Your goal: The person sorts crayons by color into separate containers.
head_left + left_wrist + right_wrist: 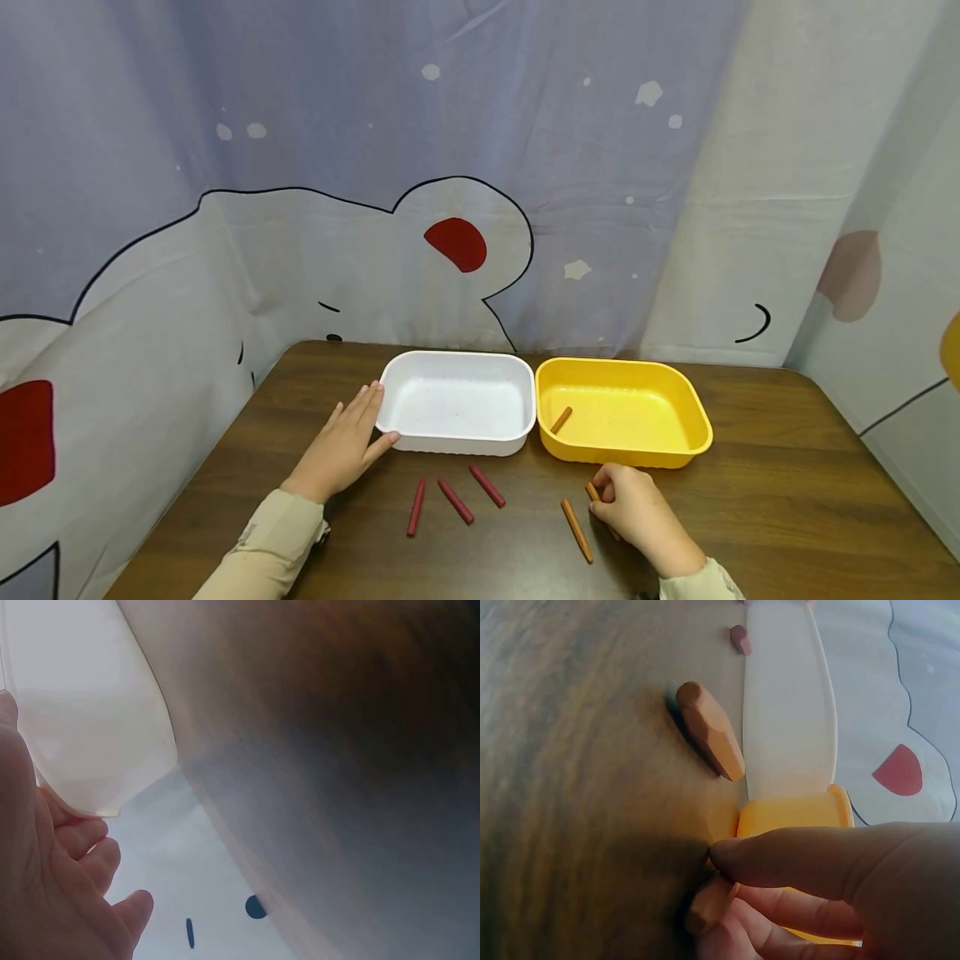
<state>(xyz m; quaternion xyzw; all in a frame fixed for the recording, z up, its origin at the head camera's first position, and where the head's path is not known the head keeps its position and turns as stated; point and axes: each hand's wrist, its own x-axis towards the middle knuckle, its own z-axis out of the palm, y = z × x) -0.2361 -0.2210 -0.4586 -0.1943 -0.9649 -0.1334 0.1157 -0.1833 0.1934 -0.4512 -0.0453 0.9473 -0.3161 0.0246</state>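
My left hand (342, 443) rests with straight fingers against the left end of the white tray (454, 444), thumb at its front rim. My right hand (633, 504) pinches an orange-brown crayon (711, 904) between thumb and fingers, low over the table in front of the yellow tray (622, 457). Left of that hand lies another orange-brown crayon (577, 531). A third orange-brown crayon (561, 420) leans inside the yellow tray at its left end. In front of the white tray lie three dark red crayons (456, 502), side by side. The white tray holds nothing.
The two trays stand next to each other near the back of the brown wooden table (780, 467). Behind the table hangs a printed curtain (600, 167), which also runs along the left and right sides.
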